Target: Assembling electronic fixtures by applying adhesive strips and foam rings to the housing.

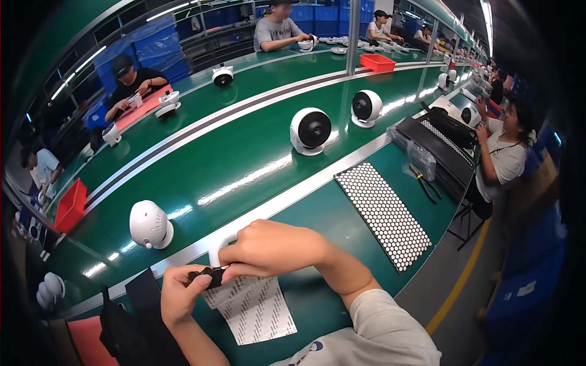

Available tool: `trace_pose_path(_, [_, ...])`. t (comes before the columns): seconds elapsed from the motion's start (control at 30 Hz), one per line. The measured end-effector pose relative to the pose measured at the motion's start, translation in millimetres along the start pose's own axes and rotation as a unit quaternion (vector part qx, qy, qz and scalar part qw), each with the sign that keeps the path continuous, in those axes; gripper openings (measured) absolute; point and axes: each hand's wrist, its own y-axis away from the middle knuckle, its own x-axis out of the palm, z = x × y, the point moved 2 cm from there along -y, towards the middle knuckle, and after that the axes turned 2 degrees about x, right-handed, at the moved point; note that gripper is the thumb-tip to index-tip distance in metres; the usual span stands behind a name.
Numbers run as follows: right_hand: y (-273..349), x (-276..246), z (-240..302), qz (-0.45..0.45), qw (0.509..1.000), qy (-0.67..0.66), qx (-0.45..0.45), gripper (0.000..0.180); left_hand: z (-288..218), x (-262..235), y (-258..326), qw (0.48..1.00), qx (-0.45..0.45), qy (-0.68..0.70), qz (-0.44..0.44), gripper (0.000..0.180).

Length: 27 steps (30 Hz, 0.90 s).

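Above the near edge of the green workbench, my left hand (179,294) and my right hand (274,247) come together on a small black part (215,277). The left thumb and fingers pinch its left side; the right fingertips close on its right side. Its exact kind is too covered to make out. A curved white part (220,246) shows beside the right fingers, partly hidden by them. Beneath the hands lies a white sheet (262,317) with rows of grey print, its upper end covered by my fingers.
White dot stickers on a black sheet (384,216) lie right, near pliers (425,184) and a clear plastic bag (420,161). White devices with round black fronts (311,129) stand on the green conveyor (244,152). Co-workers sit around; one (503,146) is at right. A dark panel (155,317) lies left.
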Motion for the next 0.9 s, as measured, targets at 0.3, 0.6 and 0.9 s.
trace_pose_path(0.3, [-0.4, 5.4, -6.2, 0.001, 1.0, -0.007, 0.024, 0.029, -8.4, 12.5, -0.8, 0.982, 0.038, -0.184, -0.032, 0.013])
trace_pose_path(0.6, [3.2, 1.9, -7.4, 0.006, 1.0, 0.008, 0.021, 0.025, -8.8, 17.2, 1.1, 0.956, 0.1, -0.273, -0.031, 0.011])
trace_pose_path(0.9, [-7.3, 10.3, -0.1, 0.041, 0.987, -0.145, -0.048, 0.024, -16.9, 6.6, 7.1, 0.934, 0.256, -0.243, 0.05, 0.01])
